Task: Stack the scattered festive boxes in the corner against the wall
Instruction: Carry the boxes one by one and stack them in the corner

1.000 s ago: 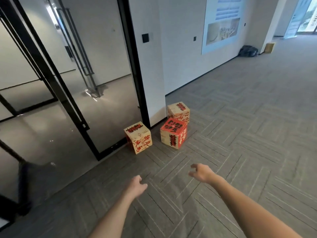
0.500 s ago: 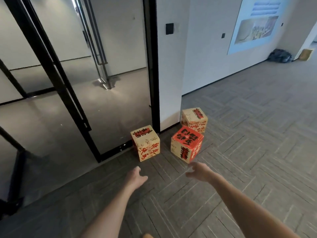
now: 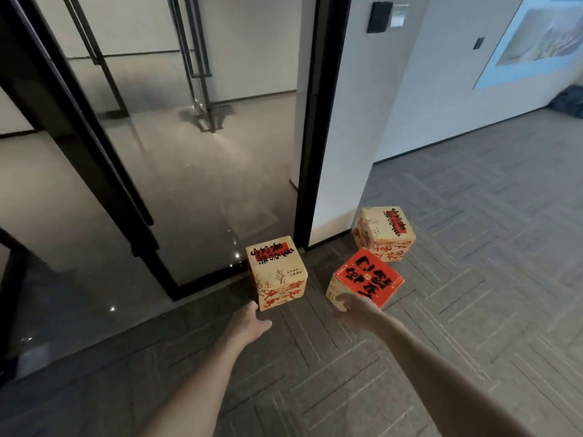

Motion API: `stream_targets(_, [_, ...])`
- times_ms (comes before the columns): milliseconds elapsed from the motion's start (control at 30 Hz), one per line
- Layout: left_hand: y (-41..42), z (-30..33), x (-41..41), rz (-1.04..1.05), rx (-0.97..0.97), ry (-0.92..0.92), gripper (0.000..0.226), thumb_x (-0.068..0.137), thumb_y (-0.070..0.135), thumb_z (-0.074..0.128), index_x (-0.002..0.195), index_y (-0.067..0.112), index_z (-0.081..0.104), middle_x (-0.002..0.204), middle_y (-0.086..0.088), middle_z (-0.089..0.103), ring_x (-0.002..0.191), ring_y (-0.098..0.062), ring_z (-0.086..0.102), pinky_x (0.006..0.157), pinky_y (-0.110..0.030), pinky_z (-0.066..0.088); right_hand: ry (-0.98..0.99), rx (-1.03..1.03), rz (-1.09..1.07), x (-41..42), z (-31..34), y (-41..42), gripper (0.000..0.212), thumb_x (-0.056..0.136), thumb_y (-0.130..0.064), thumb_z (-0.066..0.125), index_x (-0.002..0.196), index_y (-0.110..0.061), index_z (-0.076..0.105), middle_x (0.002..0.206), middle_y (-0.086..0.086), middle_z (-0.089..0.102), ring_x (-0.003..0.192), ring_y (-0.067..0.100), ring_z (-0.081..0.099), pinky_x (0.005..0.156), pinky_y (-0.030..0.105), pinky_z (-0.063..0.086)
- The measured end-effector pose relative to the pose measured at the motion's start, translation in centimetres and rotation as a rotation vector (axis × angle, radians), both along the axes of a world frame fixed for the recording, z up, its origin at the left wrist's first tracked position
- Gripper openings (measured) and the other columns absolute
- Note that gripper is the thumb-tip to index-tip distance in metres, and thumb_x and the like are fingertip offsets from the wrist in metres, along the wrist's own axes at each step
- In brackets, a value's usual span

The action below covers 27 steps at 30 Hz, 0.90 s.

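Three festive boxes sit on the grey patterned carpet [image 3: 441, 310] near the foot of a white wall end [image 3: 334, 152], where a black-framed glass partition [image 3: 202, 152] meets it.

The cream box [image 3: 277, 272] with a red label and black lettering on top stands on the left, just in front of the bottom rail of the glass partition and close to the wall end. The red-topped box [image 3: 366, 278] lies to its right, turned so one corner points toward the camera. Behind it, the second cream box [image 3: 385, 233] stands close to the wall end; the red-topped box appears to touch or nearly touch its lower front edge.

The left hand [image 3: 249, 326] reaches forward low over the carpet, palm down, its fingers [image 3: 252, 309] loosely spread and holding nothing. The fingertips are at the lower left corner of the cream box, right beside it; I cannot tell whether they touch it.

The right hand [image 3: 359, 310] is stretched toward the red-topped box, its fingers [image 3: 342, 299] slightly curled and parted, overlapping the near lower corner of that box. They seem to rest against the cream side face there, but no grip closes around the box. Both bare forearms extend from the bottom of the view.

All three boxes rest on the floor, none stacked on another.
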<state>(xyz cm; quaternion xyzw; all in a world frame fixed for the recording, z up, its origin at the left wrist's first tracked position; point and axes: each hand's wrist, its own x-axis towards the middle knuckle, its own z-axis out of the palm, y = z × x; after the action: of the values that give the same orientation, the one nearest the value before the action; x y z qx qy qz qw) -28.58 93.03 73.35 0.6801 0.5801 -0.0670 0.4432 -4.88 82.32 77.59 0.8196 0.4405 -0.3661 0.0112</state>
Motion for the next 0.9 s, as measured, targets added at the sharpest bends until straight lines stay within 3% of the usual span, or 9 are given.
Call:
stream_targets(200, [6.9,-3.4,4.0,0.094,-0.053,0.077,0.071,0.085,0.042,0.069,0.146,0.02,0.04,0.141,-0.006,0.052,0.123,-0.021,0.055,0.097,-0.037,0.05,-0.022,-0.059,0.116,6.2,-4.1,9.0,0.039,0.097,-0.025,0.055,0.134,-0.01,0.056,0.129,0.013,0.061,0.115,0.028,0.061,0.097,0.038,0.052])
stream_targets(367, [13.1,-5.6,9.5,0.179,-0.071,0.124,0.072,0.09,0.04,0.066,0.15,0.016,0.035,0.148,-0.008,0.045,0.129,-0.021,0.051,0.097,-0.031,0.047,0.049,-0.063,0.138,12.7,-7.7,17.5,0.043,0.096,-0.022,0.055,0.138,-0.013,0.053,0.131,0.009,0.061,0.117,0.025,0.06,0.095,0.032,0.05])
stream_targets(533, [18.1,-7.7,15.5,0.245,-0.115,0.145,0.072,0.09,0.042,0.065,0.15,0.014,0.036,0.15,-0.009,0.044,0.132,-0.023,0.049,0.1,-0.032,0.045,0.171,-0.068,0.092,18.4,-10.9,25.0,0.035,0.095,-0.025,0.06,0.126,-0.009,0.062,0.117,0.009,0.065,0.109,0.026,0.062,0.09,0.033,0.048])
stream_targets(667, [20.9,-9.0,18.5,0.274,-0.151,0.124,0.059,0.092,0.038,0.063,0.142,0.013,0.044,0.142,-0.008,0.05,0.109,-0.016,0.056,0.08,-0.026,0.043,0.227,-0.091,0.01,21.0,-13.1,29.1,0.034,0.095,-0.029,0.063,0.124,-0.013,0.063,0.102,0.001,0.062,0.096,0.02,0.065,0.083,0.032,0.054])
stream_targets(733, [22.5,-9.8,19.4,0.266,-0.178,0.128,0.053,0.093,0.035,0.061,0.139,0.013,0.046,0.138,-0.007,0.052,0.1,-0.013,0.054,0.079,-0.025,0.042,0.243,-0.105,-0.005,21.5,-14.3,31.1,0.034,0.095,-0.032,0.063,0.123,-0.013,0.063,0.097,0.0,0.063,0.087,0.017,0.064,0.075,0.03,0.054])
stream_targets(900, [27.2,-13.9,20.6,0.213,-0.22,0.112,0.053,0.096,0.031,0.059,0.144,0.015,0.042,0.145,-0.005,0.049,0.128,-0.02,0.052,0.09,-0.026,0.041,0.251,-0.172,-0.002,21.6,-19.0,35.7,0.037,0.097,-0.036,0.058,0.126,-0.013,0.058,0.09,-0.004,0.058,0.083,0.015,0.062,0.07,0.028,0.052])
